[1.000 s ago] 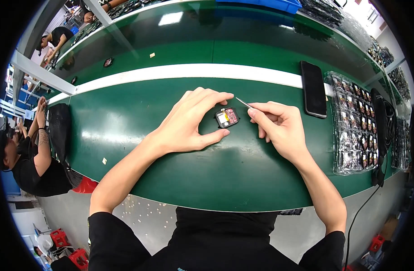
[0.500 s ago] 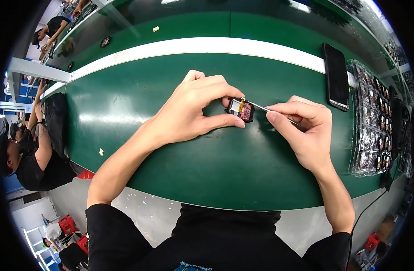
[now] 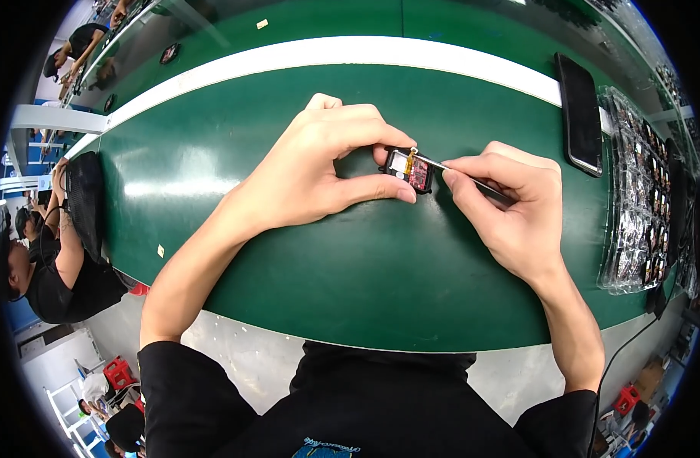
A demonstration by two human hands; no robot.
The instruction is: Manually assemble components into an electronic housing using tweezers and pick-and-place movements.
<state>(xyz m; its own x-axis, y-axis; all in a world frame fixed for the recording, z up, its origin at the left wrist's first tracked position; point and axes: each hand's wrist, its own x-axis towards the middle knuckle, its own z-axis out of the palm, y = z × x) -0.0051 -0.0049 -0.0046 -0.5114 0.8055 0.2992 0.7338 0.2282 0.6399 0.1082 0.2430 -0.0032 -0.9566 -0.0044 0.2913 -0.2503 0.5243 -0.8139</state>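
Observation:
Between the thumb and fingers of my left hand [image 3: 327, 164] is a small open smartwatch case [image 3: 420, 177], held by its edges above the green table. Its black frame shows a red circuit board, a pale silvery block and a yellow-orange flex strip. My right hand [image 3: 510, 206] is closed round tweezers [image 3: 472, 182], gripped like a pen. Their thin metal tip lies at the upper part of the case, by the flex strip; whether it touches the strip I cannot tell.
Clear plastic trays [image 3: 636, 206] with several small parts stand at the right. A black phone [image 3: 579, 114] leans by the white ledge [image 3: 327, 52] at the back. Another person [image 3: 52, 259] sits at the left beside a black bag [image 3: 84, 206]. Bits of paper lie about.
The view has shifted a little, so the table's things sit differently in the picture. The tweezers lie lower and flatter across the watch case, which stays in my left hand.

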